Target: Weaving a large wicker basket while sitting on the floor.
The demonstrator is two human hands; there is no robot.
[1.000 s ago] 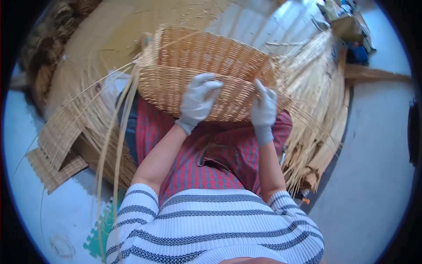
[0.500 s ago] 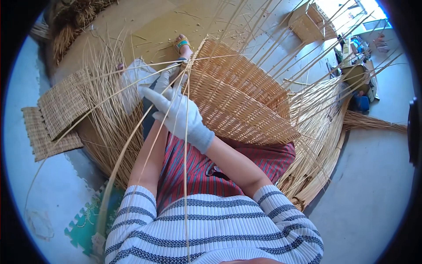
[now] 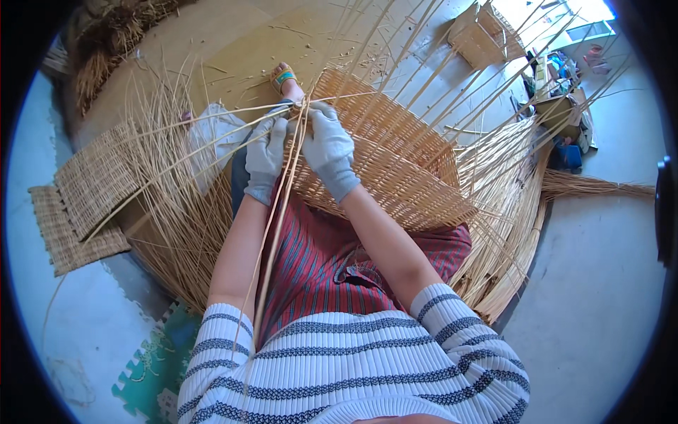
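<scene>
A wicker basket (image 3: 395,173) rests tilted on my lap, with long loose stakes sticking up from its far side. White gloves cover both hands, which meet at the basket's left corner. My left hand (image 3: 265,147) is closed beside that corner, where several pale strands (image 3: 219,115) fan out to the left. My right hand (image 3: 330,143) grips the rim end from the other side, fingers curled around the strands there. Some long strands (image 3: 281,191) hang from between the hands down toward my body. The fingertips are partly hidden behind the strands.
Woven mats (image 3: 99,180) lie at the left beside a heap of loose strands (image 3: 180,198). A large bundle of pale strands (image 3: 501,226) spreads at the right. Another wicker basket (image 3: 486,35) stands far back. A green foam mat (image 3: 159,360) is at the lower left.
My right hand has moved from across the left hand to the basket's corner, right of the strands. The hanging strands have swung together between my forearms.
</scene>
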